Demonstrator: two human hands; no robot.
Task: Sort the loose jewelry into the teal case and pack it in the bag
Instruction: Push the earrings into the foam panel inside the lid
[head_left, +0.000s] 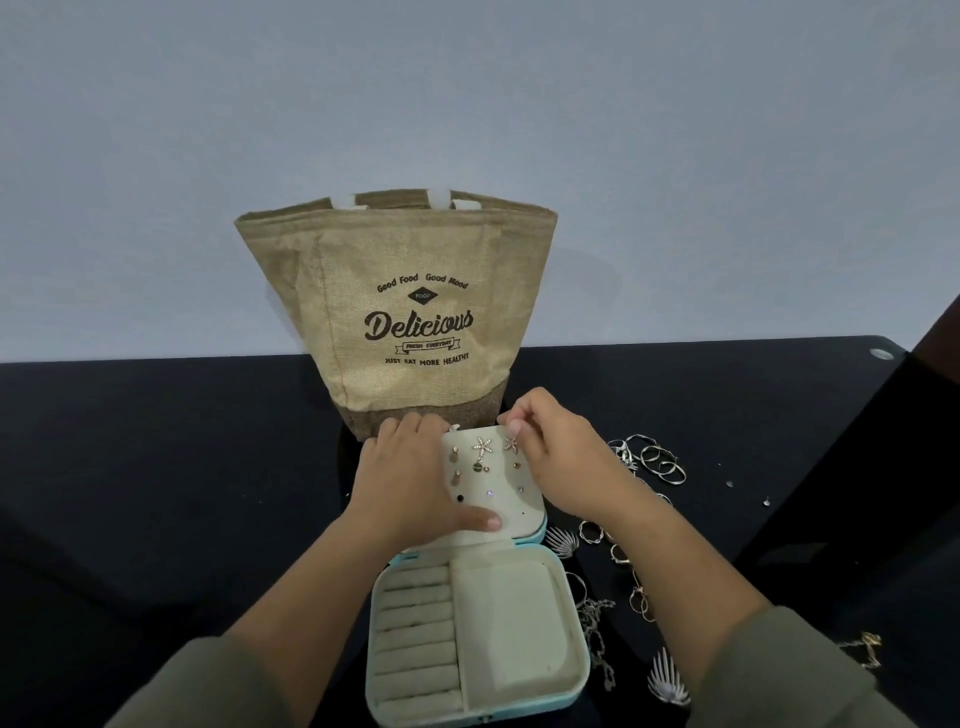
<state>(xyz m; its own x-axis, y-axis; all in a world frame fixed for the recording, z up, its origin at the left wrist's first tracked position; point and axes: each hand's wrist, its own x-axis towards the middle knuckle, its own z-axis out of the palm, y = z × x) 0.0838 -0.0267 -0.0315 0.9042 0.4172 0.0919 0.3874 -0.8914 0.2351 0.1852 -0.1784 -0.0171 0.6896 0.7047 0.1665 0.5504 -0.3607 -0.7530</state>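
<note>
Now, head view: I see teal case (581, 657) open on black table (156, 441), before burlap bag (400, 312). Left hand (410, 483) flat on earring panel (511, 512), fingers spread. Right hand (558, 457) pinches starfish earring (511, 443) at panel top. Loose rings (657, 462) right of case.

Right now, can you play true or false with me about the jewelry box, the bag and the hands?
1. The teal jewelry case lies open on the black table. True.
2. The tan burlap bag lies flat on its side. False: it stands upright behind the case.
3. Loose silver rings lie left of the case. False: they lie to its right.
4. Starfish earrings sit on the cream earring panel. True.
5. The right hand pinches at the panel's top edge. True.
</note>
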